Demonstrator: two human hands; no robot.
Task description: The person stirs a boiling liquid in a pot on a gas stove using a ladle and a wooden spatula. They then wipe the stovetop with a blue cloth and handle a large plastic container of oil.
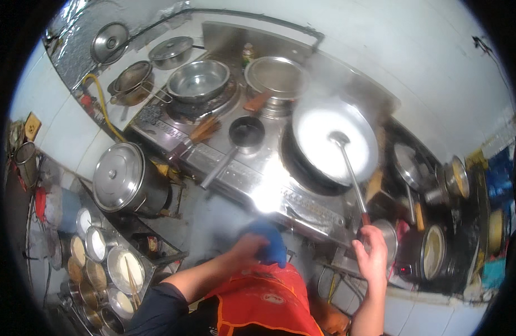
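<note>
My right hand (372, 256) grips the reddish-brown end of a long-handled metal ladle (352, 172). The ladle's head rests in a wide wok (362, 126) filled with bright white liquid, and steam rises over it. In front of the red apron (262, 302), my left hand (247, 248) holds a blue cloth (271, 245); both are blurred. Left of the wok, a small dark-bottomed saucepan (246, 133) sits on the steel stove top (224, 161), its handle pointing towards me.
Farther back are a lidded steel pot (277, 75), a metal basin (199, 80) and a brush (205, 128). A tall lidded stockpot (119, 176) stands left, above several seasoning containers (125, 269). A cooker (432, 252) and a pan (409, 164) are at right.
</note>
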